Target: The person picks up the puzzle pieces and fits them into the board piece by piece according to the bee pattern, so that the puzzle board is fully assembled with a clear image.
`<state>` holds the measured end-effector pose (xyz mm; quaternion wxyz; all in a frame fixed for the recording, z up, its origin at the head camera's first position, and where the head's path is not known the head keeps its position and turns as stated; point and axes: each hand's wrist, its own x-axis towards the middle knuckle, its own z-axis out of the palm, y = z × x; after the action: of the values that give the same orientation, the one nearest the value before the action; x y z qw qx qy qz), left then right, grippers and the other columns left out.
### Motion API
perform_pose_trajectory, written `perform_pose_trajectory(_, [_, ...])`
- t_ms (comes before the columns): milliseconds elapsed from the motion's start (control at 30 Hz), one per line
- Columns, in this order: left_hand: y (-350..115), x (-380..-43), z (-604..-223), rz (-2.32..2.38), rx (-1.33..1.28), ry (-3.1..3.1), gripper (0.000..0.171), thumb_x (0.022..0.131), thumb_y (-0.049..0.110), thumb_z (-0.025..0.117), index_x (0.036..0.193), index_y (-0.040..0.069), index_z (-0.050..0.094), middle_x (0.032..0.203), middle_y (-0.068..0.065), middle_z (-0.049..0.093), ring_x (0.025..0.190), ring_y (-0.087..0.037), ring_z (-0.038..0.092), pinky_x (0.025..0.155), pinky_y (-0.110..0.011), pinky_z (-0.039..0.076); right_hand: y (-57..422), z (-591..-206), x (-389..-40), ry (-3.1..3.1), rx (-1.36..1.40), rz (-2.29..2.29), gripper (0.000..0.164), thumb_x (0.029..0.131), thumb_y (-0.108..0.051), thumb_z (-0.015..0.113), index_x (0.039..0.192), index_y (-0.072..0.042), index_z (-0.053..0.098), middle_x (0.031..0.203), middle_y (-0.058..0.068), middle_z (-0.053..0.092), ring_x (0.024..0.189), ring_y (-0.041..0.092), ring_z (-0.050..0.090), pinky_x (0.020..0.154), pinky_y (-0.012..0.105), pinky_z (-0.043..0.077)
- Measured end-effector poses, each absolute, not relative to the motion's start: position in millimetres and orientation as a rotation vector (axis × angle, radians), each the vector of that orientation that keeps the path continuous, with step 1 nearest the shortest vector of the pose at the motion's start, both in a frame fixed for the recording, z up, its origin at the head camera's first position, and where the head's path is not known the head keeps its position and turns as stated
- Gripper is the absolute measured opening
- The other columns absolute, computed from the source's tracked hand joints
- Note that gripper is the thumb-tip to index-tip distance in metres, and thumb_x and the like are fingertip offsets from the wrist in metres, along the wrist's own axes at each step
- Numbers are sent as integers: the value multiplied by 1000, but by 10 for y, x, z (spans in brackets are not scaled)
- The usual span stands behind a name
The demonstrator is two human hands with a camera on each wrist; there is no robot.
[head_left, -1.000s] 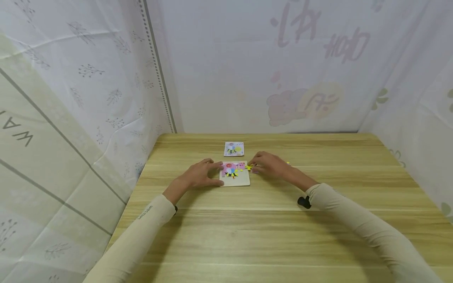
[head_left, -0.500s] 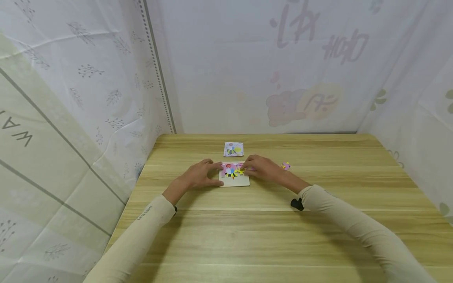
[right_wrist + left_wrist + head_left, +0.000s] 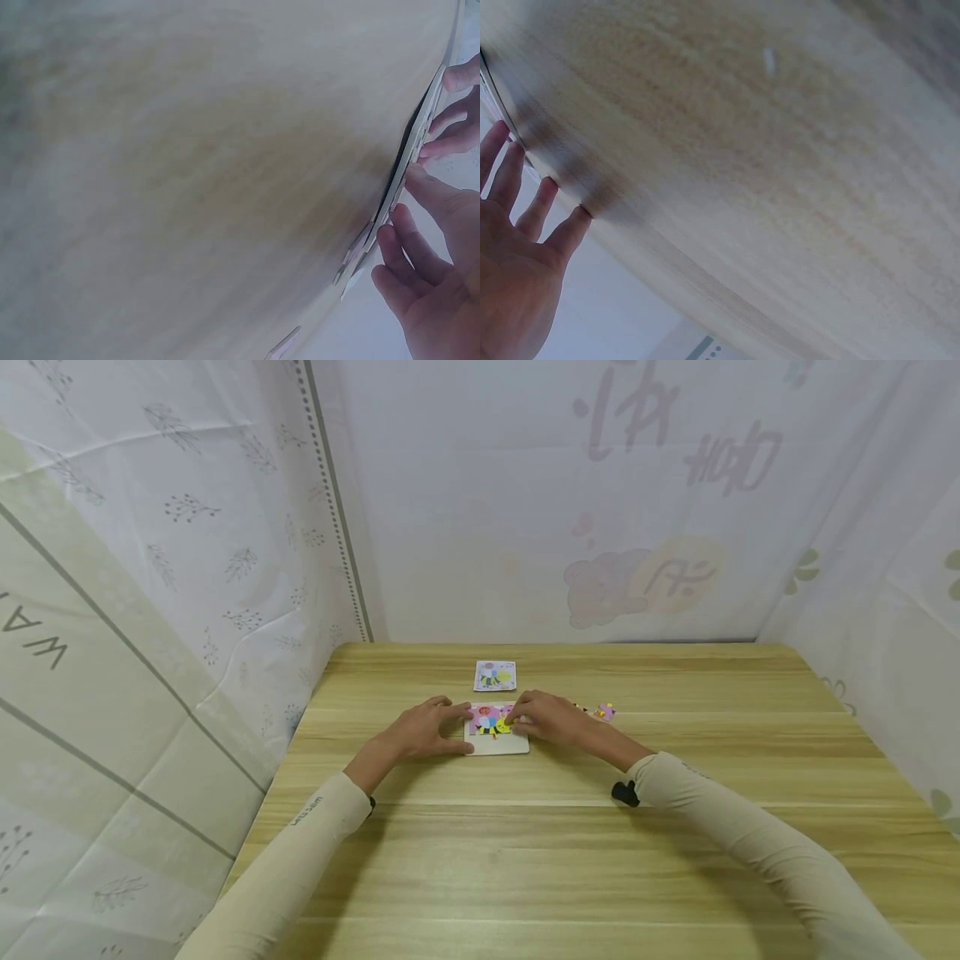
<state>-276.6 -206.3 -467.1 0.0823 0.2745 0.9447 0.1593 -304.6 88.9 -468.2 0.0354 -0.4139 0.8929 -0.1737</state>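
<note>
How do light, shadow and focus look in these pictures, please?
Head view: soft, fairly even light, faint shadows and a pale sheen on the table. Left wrist view: bluish haze, table grain smeared, left hand clearer. Right wrist view: similarly hazy, right hand sharper than the table.

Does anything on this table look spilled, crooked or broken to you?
Nothing looks clearly spilled or broken. The only untidy bit is some loose puzzle pieces on the table, to the right of the board. The board's near part is bare, so they are probably just waiting to be placed.
</note>
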Motion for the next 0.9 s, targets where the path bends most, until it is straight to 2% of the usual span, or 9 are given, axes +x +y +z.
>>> perform_pose_trajectory(567, [-2057, -2784, -4681, 477, 811, 2819, 73, 89, 64, 73, 148, 25, 60, 159, -2, 48, 145, -34, 43, 109, -63, 43, 977, -4656, -2978, 2784, -1293, -554, 23, 101, -20, 71, 121, -11, 77, 120, 7, 68, 112, 22, 62, 93, 41, 55])
perform_pose_trajectory(900, [-2063, -2761, -4661, 467, 802, 2812, 73, 90, 63, 72, 150, 25, 58, 159, -6, 47, 145, -35, 43, 108, -65, 42, 1214, -4592, -3010, 2856, -1106, -487, 33, 97, -22, 75, 126, -9, 74, 123, 10, 68, 112, 24, 62, 91, 44, 56])
